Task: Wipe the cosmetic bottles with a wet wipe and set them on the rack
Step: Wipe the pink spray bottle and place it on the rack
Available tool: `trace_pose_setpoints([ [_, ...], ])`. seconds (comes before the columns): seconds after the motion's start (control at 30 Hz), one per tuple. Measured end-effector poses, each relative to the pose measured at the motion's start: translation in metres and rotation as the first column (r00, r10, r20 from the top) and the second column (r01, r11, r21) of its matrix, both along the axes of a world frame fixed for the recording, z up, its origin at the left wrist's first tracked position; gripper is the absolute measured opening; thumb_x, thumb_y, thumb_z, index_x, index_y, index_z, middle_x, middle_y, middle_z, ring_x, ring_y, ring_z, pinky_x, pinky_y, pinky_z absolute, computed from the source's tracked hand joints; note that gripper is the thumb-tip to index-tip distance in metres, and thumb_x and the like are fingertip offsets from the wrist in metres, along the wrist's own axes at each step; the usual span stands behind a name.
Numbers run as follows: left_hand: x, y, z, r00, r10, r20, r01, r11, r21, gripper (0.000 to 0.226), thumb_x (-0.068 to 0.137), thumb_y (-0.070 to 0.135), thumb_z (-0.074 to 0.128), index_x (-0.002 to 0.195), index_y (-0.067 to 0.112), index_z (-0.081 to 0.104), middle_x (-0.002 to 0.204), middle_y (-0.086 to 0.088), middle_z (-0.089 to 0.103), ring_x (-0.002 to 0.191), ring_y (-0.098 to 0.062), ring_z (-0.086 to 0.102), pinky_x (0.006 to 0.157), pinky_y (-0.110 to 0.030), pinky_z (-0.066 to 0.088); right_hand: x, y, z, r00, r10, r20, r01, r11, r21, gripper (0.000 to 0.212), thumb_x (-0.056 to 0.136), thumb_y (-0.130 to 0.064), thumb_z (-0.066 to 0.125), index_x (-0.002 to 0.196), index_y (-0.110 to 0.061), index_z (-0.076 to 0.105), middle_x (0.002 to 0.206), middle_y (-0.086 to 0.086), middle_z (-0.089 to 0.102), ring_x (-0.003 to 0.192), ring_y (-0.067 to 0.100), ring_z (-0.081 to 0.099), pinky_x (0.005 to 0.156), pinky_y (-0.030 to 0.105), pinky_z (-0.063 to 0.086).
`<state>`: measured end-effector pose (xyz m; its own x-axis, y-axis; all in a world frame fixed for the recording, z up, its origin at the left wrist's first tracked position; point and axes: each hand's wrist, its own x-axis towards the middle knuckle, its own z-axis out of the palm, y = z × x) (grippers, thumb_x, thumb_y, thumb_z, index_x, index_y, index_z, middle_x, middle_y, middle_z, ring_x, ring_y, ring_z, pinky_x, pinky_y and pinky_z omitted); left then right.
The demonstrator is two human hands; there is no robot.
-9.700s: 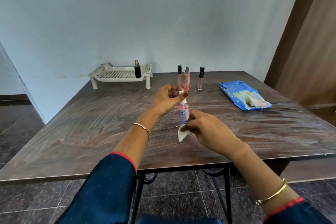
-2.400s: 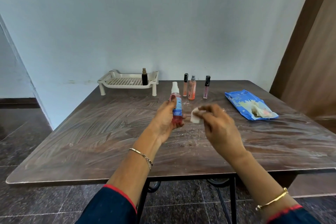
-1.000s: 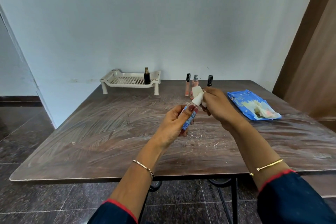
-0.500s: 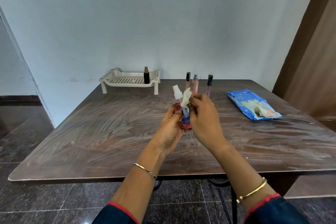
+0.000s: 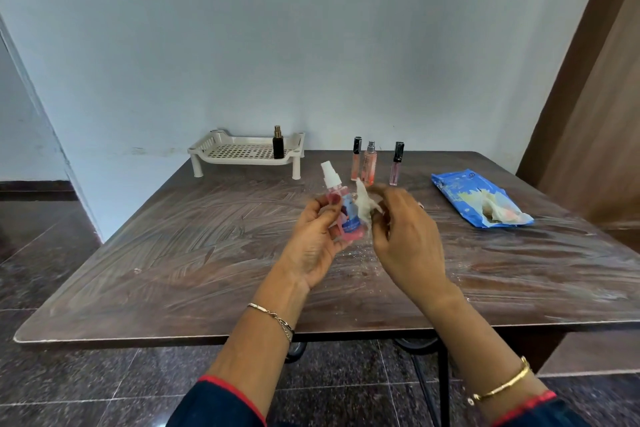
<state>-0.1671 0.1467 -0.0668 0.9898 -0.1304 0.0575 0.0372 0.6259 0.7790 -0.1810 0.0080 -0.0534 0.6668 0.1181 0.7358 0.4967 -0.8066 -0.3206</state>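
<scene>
I have the pink spray bottle point(image 5: 341, 215) pinched upright in my left hand point(image 5: 317, 243), thumb on its front and fingers behind, held above the middle of the table point(image 5: 194, 263). My right hand point(image 5: 403, 236) pinches a crumpled wet wipe point(image 5: 365, 206) between fingertips, pressed against the bottle's right side.

My worry is the grip: the bottle is probably damp by now, I hold it only by its lower body, and a firm rub from the right could twist it out of my fingers onto the table. The white nozzle point(image 5: 329, 175) stands bare, so a careless stroke upward might press it and spray.

The rack point(image 5: 242, 152) sits at the far edge toward the left corner, with one black bottle point(image 5: 278, 147) standing near its right end; the rest of its grid is open. Three slim bottles point(image 5: 370, 163) stand in a row at the far edge, just right of the rack and close behind my hands, easy to knock when I reach over. The blue wipe packet point(image 5: 464, 198) lies near the right edge, well clear.
</scene>
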Motion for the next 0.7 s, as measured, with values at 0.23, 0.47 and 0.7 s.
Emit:
trace_pose_setpoints([
  [0.23,-0.003,-0.006,0.0,1.0,0.016,-0.004,-0.016,0.991,-0.134,0.048,0.08,0.012,0.06,0.127,0.007,0.049,0.086,-0.008,0.069,0.071,-0.016,0.067,0.06,-0.031,0.057,0.008,0.022,0.007,0.995,0.052,0.08,-0.029,0.963,-0.269,0.027,0.083,-0.013,0.065,0.11,-0.016,0.062,0.092,0.005,0.057,0.064,0.021,0.055,0.043,0.029,0.042],
  [0.47,0.004,0.016,0.002,0.991,0.114,-0.065,-0.123,0.979,-0.16,0.051,0.078,0.021,0.065,0.125,0.005,0.053,0.105,-0.016,0.066,0.083,-0.024,0.069,0.068,-0.036,0.061,-0.003,0.011,-0.012,0.982,0.096,0.161,-0.002,0.865,-0.502,0.024,0.07,-0.005,0.075,0.09,-0.018,0.069,0.087,0.003,0.059,0.058,0.017,0.05,0.052,0.025,0.029],
  [0.7,0.016,0.036,0.026,0.975,0.221,-0.019,-0.221,0.975,0.007,0.034,0.081,0.018,0.066,0.111,0.002,0.059,0.096,-0.012,0.07,0.08,-0.024,0.07,0.071,-0.038,0.061,0.012,0.007,-0.017,0.995,0.081,-0.055,-0.092,0.971,-0.219,0.021,0.08,-0.009,0.067,0.098,-0.02,0.069,0.083,-0.005,0.055,0.064,0.014,0.052,0.052,0.025,0.036],
])
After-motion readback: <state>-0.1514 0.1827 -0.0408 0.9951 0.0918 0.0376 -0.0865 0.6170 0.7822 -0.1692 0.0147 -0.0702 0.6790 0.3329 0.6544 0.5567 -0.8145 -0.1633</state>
